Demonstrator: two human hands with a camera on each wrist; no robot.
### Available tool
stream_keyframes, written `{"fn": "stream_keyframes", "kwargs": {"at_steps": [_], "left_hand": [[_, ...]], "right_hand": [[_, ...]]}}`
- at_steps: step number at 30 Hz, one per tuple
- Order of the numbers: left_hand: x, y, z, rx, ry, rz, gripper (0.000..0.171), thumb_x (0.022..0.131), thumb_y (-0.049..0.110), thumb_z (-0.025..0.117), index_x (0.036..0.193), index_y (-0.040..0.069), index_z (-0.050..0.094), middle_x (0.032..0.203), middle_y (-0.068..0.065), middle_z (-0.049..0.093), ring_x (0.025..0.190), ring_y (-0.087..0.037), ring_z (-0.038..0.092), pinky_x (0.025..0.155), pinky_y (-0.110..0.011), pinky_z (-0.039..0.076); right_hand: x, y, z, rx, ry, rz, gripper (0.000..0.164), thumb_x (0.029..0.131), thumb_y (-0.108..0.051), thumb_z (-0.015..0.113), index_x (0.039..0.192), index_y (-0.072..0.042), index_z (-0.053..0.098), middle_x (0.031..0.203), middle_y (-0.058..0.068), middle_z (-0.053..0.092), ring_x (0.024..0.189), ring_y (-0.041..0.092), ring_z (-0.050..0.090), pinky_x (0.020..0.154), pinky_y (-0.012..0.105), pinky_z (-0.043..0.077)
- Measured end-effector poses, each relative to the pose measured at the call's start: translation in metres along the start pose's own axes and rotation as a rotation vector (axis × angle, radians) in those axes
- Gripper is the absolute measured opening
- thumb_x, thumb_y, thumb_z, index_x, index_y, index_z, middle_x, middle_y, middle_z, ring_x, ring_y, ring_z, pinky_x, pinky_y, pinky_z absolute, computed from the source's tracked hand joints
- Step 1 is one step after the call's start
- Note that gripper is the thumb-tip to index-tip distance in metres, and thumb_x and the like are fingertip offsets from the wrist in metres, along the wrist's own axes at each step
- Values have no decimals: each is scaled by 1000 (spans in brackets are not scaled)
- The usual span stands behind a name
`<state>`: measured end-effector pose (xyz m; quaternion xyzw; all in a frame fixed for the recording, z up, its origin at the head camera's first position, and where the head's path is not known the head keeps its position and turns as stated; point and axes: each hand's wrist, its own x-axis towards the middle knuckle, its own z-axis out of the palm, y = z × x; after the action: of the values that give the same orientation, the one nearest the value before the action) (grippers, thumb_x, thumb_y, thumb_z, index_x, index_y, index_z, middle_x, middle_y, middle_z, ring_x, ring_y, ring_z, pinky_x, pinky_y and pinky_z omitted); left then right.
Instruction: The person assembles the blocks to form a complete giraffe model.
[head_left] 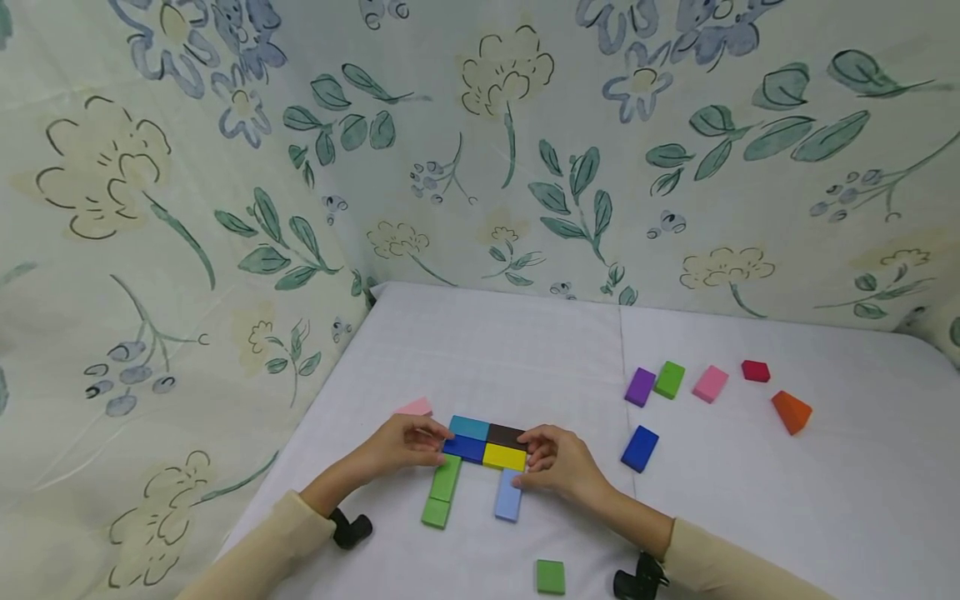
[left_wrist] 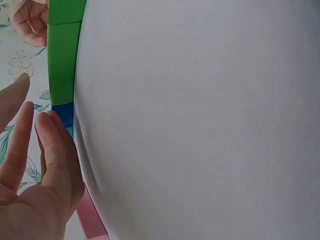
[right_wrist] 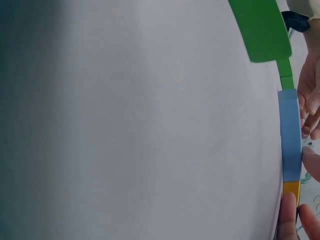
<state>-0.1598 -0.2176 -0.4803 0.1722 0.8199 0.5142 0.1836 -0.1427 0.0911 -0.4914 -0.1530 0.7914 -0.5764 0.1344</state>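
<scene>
A flat cluster of blocks lies on the white table, with a teal block point(head_left: 470, 427) and a brown block point(head_left: 506, 436) behind a dark blue block point(head_left: 463, 448) and a yellow block point(head_left: 504, 457). Two green blocks point(head_left: 446, 477) run end to end toward the front from the blue one. A light blue block point(head_left: 508, 500) extends from the yellow one. My left hand point(head_left: 399, 444) touches the cluster's left end, fingers extended and thumb apart. At its right end, my right hand point(head_left: 567, 468) rests its fingertips by the brown and yellow blocks, thumb at the light blue one.
A pink block point(head_left: 415, 407) is partly hidden behind the left hand. Rightward lie purple point(head_left: 641, 387), green point(head_left: 670, 380), pink point(head_left: 710, 384), red point(head_left: 756, 371), orange point(head_left: 792, 412) and dark blue point(head_left: 640, 449) blocks. A green square block point(head_left: 551, 577) is near the front.
</scene>
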Motion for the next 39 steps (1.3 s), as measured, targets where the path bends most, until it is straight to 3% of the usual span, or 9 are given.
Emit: {"fn": "stream_keyframes", "kwargs": {"at_steps": [17, 25, 30, 39], "left_hand": [[6, -6, 0, -12, -27, -52, 28, 83, 8, 81, 110, 2, 75, 105, -7, 73, 85, -17, 67, 76, -23, 57], [7, -9, 0, -32, -28, -66, 30, 83, 8, 82, 111, 2, 75, 107, -9, 73, 87, -18, 68, 78, -24, 57], [6, -11, 0, -31, -35, -61, 30, 84, 9, 81, 112, 2, 74, 108, -8, 72, 88, -17, 69, 78, -24, 57], [7, -10, -3, -24, -43, -43, 29, 84, 8, 81, 112, 2, 75, 109, -8, 72, 88, -18, 69, 79, -24, 57]], "right_hand": [[-2, -1, -3, 36, -22, -1, 55, 70, -4, 91, 116, 9, 64, 88, 15, 63, 72, 16, 61, 70, 23, 57], [-6, -4, -8, 136, -43, 11, 55, 72, 2, 88, 119, 12, 61, 95, 21, 62, 78, 22, 62, 74, 23, 57], [-13, -10, -15, 119, -41, 6, 51, 75, -1, 87, 119, 9, 63, 101, 23, 61, 82, 24, 62, 75, 23, 56], [-41, -12, -27, 81, -169, -17, 42, 80, -11, 85, 114, 5, 67, 97, 19, 64, 80, 19, 61, 69, 21, 54]]}}
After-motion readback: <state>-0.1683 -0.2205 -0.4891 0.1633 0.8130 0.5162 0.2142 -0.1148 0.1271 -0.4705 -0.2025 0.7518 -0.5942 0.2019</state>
